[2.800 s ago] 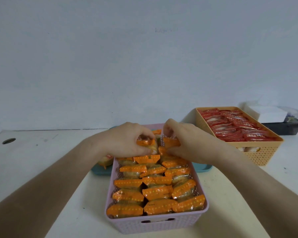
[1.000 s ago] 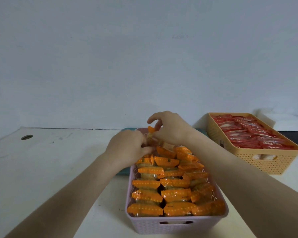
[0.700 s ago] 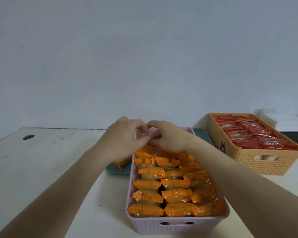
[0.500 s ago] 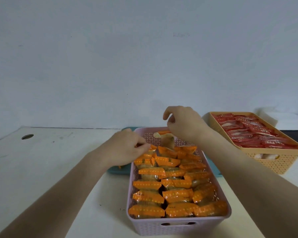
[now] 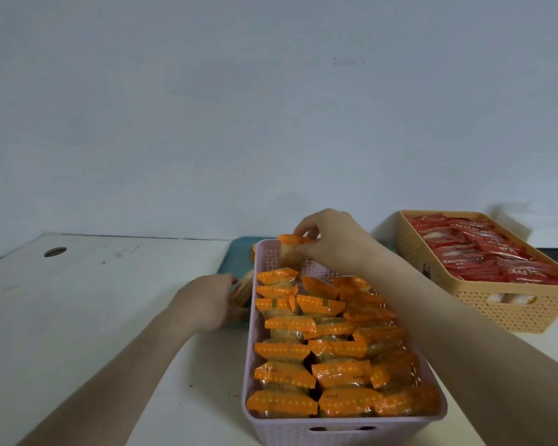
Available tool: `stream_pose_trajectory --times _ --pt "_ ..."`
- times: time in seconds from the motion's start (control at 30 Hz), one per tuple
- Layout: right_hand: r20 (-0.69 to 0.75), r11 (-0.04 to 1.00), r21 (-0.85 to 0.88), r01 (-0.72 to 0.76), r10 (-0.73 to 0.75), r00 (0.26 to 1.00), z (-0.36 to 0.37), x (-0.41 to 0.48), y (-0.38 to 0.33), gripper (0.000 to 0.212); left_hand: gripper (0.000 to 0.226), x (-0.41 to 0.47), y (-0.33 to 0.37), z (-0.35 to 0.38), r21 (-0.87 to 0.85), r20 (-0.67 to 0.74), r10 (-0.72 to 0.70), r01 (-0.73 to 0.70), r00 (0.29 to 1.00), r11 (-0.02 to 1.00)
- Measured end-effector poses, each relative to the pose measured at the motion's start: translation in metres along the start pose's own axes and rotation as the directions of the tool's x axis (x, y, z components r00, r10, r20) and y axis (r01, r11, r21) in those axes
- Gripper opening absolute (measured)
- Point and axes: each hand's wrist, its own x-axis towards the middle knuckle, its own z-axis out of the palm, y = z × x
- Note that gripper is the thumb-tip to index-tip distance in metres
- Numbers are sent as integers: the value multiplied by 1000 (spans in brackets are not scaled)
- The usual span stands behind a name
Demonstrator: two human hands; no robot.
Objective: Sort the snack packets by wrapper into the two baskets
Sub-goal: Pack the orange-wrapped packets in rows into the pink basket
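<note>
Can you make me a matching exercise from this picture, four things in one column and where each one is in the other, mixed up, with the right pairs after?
Things
1. pink basket
2. yellow basket
3. right hand
4. left hand

Places or states
A. full of red packets
B. on a packet lying on the teal tray, left of the pink basket
C. full of orange packets
D. holding an orange packet over the pink basket's far end

Pairs: 1-C, 2-A, 3-D, 4-B
</note>
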Motion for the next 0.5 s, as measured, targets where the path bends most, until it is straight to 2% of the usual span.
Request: stream_pose_trajectory --times 0.07,0.13,0.23,0.3,0.37,0.4,0.5 --pt "125 999 20 28 -30 992 8 0 -5 36 30 1 -2 4 -22 -99 -8 6 995 1000" --pt "186 999 2 44 -43 982 13 -3 -4 44 21 -1 -5 -1 -116 -230 -62 36 971 993" --pt "100 998 64 15 -22 995 4 -7 4 43 27 -11 -8 -26 -355 -432 -189 27 882 935" --pt "-3 992 128 -19 19 1000 -9 -10 10 39 32 -23 -4 -49 -498 -555 -200 -130 807 858" --pt "-34 973 231 -9 17 999 -23 -14 13 40 27 -30 8 -69 -485 -647 -83 -325 758 812" --pt "-7 953 304 11 -9 1000 -28 -17 11 44 24 -33 18 -76 -465 -649 12 -408 761 786" --pt "72 864 501 42 -91 993 -35 -24 6 52 21 -29 52 -78 -450 -530 288 -552 798 702"
